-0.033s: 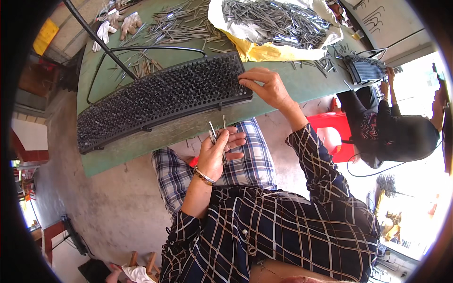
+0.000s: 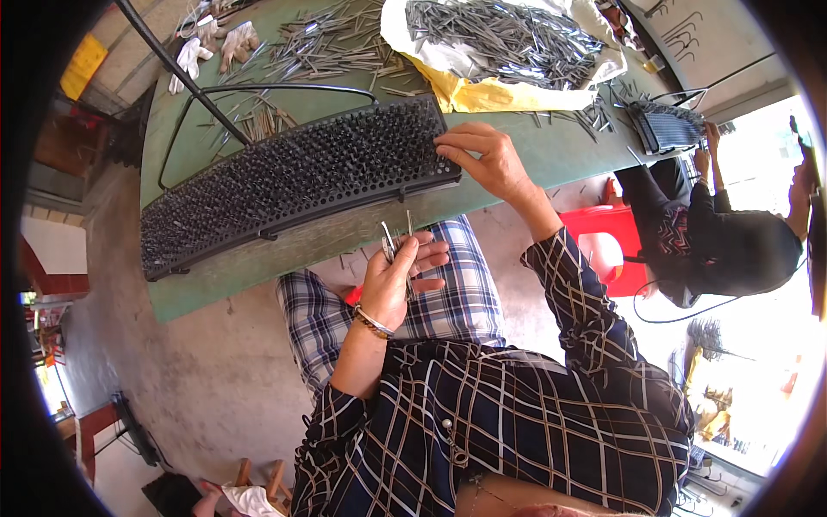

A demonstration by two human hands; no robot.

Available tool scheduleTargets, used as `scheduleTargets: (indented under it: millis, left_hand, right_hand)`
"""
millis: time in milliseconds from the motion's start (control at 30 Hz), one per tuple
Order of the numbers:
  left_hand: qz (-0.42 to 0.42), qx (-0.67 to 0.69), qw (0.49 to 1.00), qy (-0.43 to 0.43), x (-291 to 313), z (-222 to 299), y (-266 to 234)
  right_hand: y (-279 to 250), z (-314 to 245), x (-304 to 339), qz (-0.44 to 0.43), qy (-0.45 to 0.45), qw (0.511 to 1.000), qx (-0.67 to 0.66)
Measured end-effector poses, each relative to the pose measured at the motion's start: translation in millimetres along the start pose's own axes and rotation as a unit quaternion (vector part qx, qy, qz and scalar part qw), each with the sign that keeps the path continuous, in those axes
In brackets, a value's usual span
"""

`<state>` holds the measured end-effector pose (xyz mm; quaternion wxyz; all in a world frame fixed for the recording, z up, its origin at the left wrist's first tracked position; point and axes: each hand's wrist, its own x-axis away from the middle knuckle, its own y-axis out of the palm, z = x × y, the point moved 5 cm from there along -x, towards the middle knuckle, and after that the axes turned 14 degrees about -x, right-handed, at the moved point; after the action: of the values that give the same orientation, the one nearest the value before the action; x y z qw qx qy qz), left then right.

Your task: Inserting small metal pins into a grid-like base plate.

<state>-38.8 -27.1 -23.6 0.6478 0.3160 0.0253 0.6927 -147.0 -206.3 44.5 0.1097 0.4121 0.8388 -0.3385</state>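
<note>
A long black rack, its top full of small round holes, lies along the near side of the green table. Dark pieces fill most of the holes; a row along the near edge shows as bare holes. My right hand is at the rack's right end, thumb and forefinger pinched over the holes. Whatever sits between those fingertips is too small to make out. Below the rack, over my lap, my left hand is closed around a few thin metal strips that stick up past the fingers.
Loose metal strips lie scattered across the green table. A white and yellow sack heaped with strips stands at the back. Gloves rest at the far left. On the right, another person works at a similar rack beside a red chair.
</note>
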Motion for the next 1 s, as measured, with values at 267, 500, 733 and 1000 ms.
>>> scheduleTargets:
  millis: [267, 500, 733, 1000]
  left_hand:
    - [-0.006, -0.013, 1.0, -0.006, -1, 1, 1]
    - [-0.01, -0.006, 1.0, -0.005, 0, -1, 0]
    - [-0.029, 0.007, 1.0, 0.002, 1, 2, 2]
    - [-0.042, -0.031, 0.999, -0.003, 5, 9, 10]
  right_hand:
    - [3, -16, 3, 0.022, -0.056, 0.995, 0.075]
    - [9, -10, 10, 0.044, -0.023, 0.994, 0.101]
    - [2, -27, 14, 0.101, 0.067, 0.992, -0.027]
    - [49, -37, 46, -0.085, 0.277, 0.913, -0.286]
